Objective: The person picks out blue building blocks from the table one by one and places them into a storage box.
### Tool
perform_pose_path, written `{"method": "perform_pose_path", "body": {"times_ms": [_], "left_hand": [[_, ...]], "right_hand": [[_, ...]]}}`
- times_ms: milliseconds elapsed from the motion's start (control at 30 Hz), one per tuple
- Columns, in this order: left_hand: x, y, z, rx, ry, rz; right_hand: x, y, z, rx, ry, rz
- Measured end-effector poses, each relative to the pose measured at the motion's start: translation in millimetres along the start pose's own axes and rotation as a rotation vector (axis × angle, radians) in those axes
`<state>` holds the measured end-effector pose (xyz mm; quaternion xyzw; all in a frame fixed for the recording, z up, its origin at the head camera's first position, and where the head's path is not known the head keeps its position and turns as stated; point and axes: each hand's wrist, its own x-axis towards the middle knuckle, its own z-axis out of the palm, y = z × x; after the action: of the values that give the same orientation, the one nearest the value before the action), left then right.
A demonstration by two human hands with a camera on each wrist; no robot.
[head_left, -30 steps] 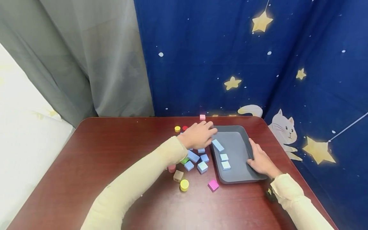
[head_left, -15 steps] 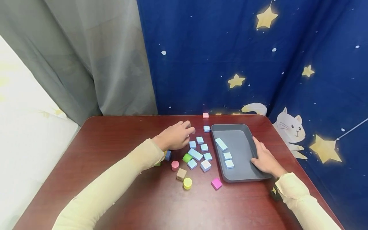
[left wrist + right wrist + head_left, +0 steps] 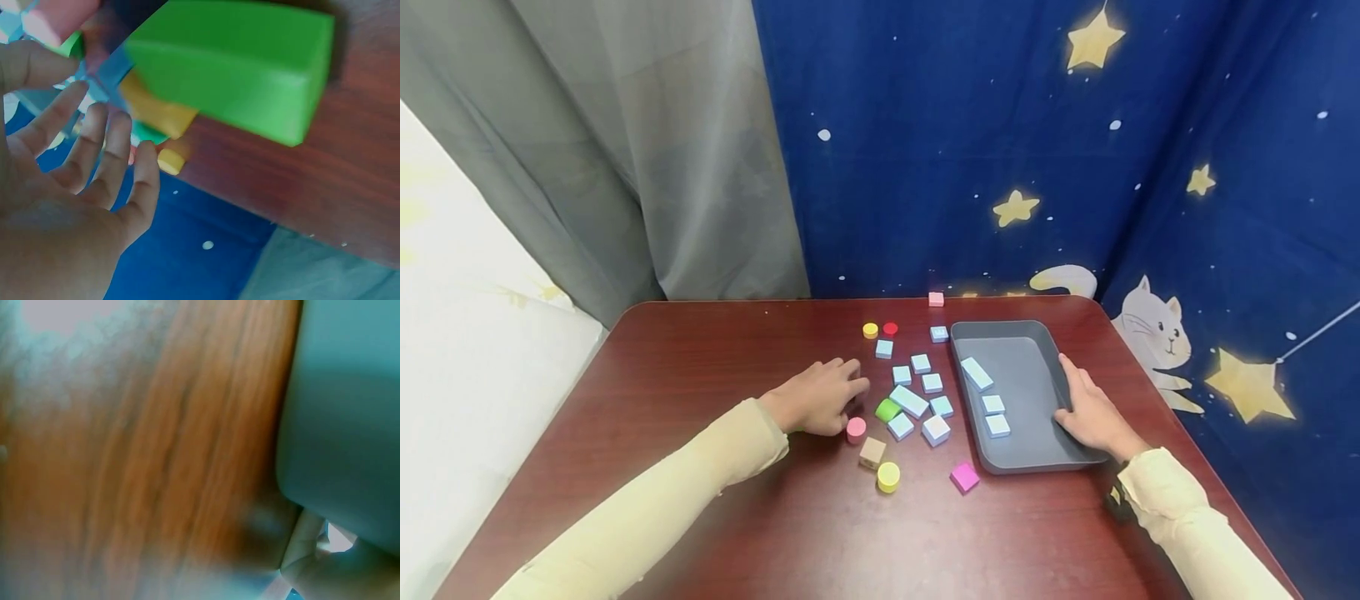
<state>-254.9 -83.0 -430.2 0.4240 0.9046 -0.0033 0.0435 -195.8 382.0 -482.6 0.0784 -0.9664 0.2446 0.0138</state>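
My left hand (image 3: 820, 396) is over the left side of a group of toy blocks, its fingers loosely bent and holding nothing. In the left wrist view a large green block (image 3: 237, 69) lies beside that hand, with an orange block (image 3: 156, 109) partly behind it. A pink cylinder (image 3: 856, 430) is right by its fingertips in the head view. My right hand (image 3: 1093, 415) grips the right wall of the grey tray (image 3: 1000, 467), thumb over the inner side and fingers along the outside. Inside the tray lie a long light-blue block (image 3: 977, 374) and two small light-blue blocks (image 3: 997, 426).
Several light-blue blocks (image 3: 910, 401) and a green piece (image 3: 887, 410) lie left of the tray. Nearer are a wooden cube (image 3: 872, 452), a yellow cylinder (image 3: 888, 477) and a magenta block (image 3: 965, 477). A pink block (image 3: 936, 299) sits at the table's far edge.
My left hand has moved left and nearer, from the tray's left rim to the left side of the blocks. The right hand stays on the tray.
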Motion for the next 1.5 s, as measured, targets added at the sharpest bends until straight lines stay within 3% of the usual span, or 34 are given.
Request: {"method": "perform_pose_path", "body": {"times_ms": [100, 367, 567, 900, 1233, 1267, 1467, 1500], "left_hand": [[-4.2, -0.5, 5.8, 0.027, -0.034, -0.014], [-0.2, -3.8, 16.0, 0.054, -0.027, 0.013], [4.6, -5.8, 15.8, 0.053, -0.016, 0.029], [8.1, -6.6, 10.3, -0.007, -0.061, -0.030], [23.2, -13.3, 3.4, 0.069, -0.026, 0.043], [29.2, -21.2, 14.2, 0.064, -0.006, 0.064], [42.9, -15.0, 8.1, 0.077, 0.043, 0.115], [42.1, -5.4, -4.5, 0.086, 0.042, 0.115]], "right_hand": [[0.2, 0, -2, -0.003, 0.002, 0.005], [-1.7, -1, 0, 0.005, -0.009, 0.020], [-0.6, -2, 0, 0.001, 0.000, 0.015], [-0.2, -1, 0, 0.000, -0.002, 0.020], [0.7, 0, 2, -0.001, 0.004, 0.014], [0.7, 0, 2, -0.001, 0.003, 0.014], [0.5, 1, 2, -0.002, 0.006, 0.012], [0.5, 1, 2, -0.003, 0.006, 0.011]]}}
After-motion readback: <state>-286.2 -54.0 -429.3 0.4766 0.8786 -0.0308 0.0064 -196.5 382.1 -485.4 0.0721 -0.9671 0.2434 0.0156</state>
